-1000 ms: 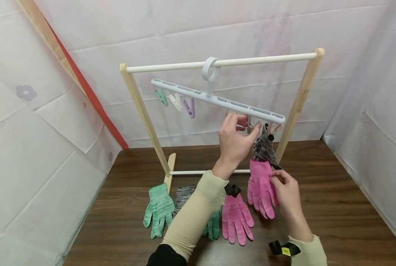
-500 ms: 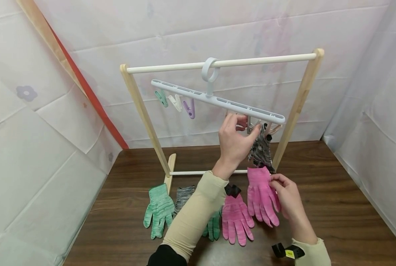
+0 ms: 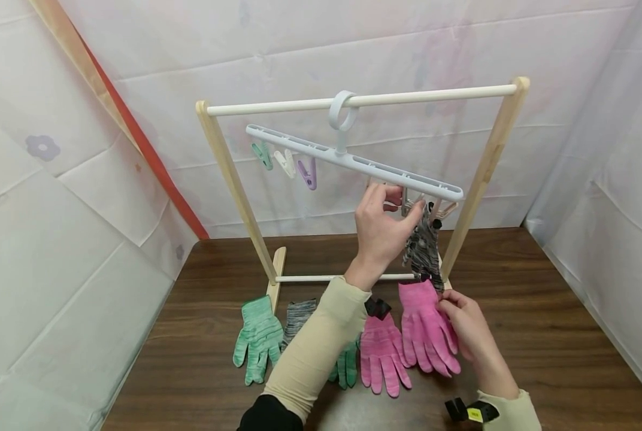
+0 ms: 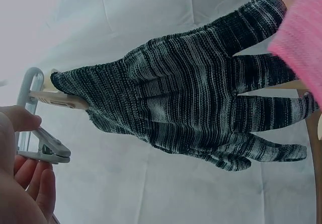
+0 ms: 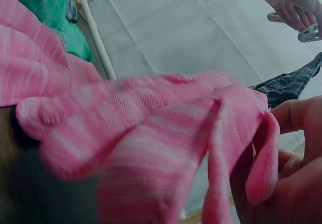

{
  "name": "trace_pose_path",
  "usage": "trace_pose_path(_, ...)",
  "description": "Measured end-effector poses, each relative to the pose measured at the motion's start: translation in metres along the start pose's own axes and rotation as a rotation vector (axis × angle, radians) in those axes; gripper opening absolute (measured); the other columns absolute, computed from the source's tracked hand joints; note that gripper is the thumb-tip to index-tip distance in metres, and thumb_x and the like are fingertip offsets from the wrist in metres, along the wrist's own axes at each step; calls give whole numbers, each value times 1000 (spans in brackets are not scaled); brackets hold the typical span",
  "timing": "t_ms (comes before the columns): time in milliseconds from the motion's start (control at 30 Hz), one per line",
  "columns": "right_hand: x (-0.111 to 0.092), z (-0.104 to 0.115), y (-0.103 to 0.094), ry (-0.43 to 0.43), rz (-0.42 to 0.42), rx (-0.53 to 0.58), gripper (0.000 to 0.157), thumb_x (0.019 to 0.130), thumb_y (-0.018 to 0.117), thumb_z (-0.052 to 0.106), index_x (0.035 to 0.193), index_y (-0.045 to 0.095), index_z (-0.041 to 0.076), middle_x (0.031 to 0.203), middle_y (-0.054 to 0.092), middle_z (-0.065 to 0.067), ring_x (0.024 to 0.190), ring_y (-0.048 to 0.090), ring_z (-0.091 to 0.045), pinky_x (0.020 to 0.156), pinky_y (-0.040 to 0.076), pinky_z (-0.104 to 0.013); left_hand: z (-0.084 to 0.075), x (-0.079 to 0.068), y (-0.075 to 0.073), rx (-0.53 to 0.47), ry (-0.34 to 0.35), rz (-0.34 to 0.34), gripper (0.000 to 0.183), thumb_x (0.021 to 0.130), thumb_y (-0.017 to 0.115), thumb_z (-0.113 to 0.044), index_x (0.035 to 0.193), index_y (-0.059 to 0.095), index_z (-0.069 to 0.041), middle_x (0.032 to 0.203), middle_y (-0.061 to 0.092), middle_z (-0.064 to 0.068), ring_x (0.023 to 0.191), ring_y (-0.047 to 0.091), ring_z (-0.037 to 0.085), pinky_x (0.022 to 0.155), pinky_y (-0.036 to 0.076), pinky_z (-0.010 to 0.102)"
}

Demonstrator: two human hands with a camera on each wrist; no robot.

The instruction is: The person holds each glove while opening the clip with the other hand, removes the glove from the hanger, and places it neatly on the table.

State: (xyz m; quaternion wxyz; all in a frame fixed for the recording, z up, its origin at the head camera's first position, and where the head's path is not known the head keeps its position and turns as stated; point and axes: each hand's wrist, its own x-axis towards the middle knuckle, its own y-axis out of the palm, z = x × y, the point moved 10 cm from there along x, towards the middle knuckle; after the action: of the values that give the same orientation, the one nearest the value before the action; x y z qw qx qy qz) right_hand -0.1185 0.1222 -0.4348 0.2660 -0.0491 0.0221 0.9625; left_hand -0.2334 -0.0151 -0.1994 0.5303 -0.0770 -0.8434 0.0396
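Observation:
My left hand (image 3: 380,230) is raised under the right half of the grey hanger (image 3: 402,178). Its thumb and fingers pinch a grey clothespin (image 4: 53,149) that hangs there. Beside it, a beige clothespin (image 4: 63,101) clamps the cuff of a black-and-white knit glove (image 4: 176,93), whose fingers point down. Lower right, my right hand (image 3: 469,326) holds a pink knit glove (image 3: 426,326) at its edge. One fingertip of the black-and-white glove reaches the right fingers; whether they pinch it too is hidden.
A second pink glove (image 3: 382,353), a green glove (image 3: 257,338) and a partly covered striped glove (image 3: 299,317) lie on the wooden table (image 3: 558,347). Another green glove (image 3: 347,365) shows behind the left sleeve. Green, white and purple clothespins (image 3: 308,173) hang left on the rack's hanger.
My right hand has moved down with the pink glove, which now overlaps the one on the table. The black-and-white glove hangs straighter. My left hand has stayed in place.

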Motion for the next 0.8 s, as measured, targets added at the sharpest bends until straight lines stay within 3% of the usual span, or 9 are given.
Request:
trace_pose_path(233, 3, -17, -2, 80, 13, -63, 12, 92, 51, -3, 100, 59, -7, 79, 56, -2, 70, 53, -8, 60, 48, -23, 1, 0, 0, 1, -1, 3, 29, 79, 83, -17, 92, 63, -2, 87, 61, 7, 74, 63, 16, 71, 50, 13)
trace_pose_path(400, 9, -30, -5, 85, 4, -139, 13, 94, 53, -1, 100, 61, -9, 80, 56, -3, 69, 53, -9, 59, 46, -24, 1, 0, 0, -7, 0, 8, 29, 79, 83, -17, 93, 63, -1, 87, 62, 8, 74, 63, 16, 71, 50, 13)
trace_pose_path(567, 16, -40, -6, 61, 4, -291, 12, 93, 56, 0, 101, 60, -8, 80, 56, -3, 71, 50, -10, 59, 45, -24, 1, -1, 0, -15, 0, 8, 30, 79, 84, -17, 93, 63, -1, 88, 62, 7, 74, 63, 16, 71, 51, 14)
trace_pose_path(800, 19, -43, -9, 23, -10, -505, 20, 91, 61, 4, 106, 67, -7, 87, 67, -8, 77, 56, -16, 64, 47, -29, 2, -1, 0, -17, -3, 13, 30, 79, 84, -18, 93, 64, -1, 89, 63, 8, 75, 63, 16, 69, 54, 20)
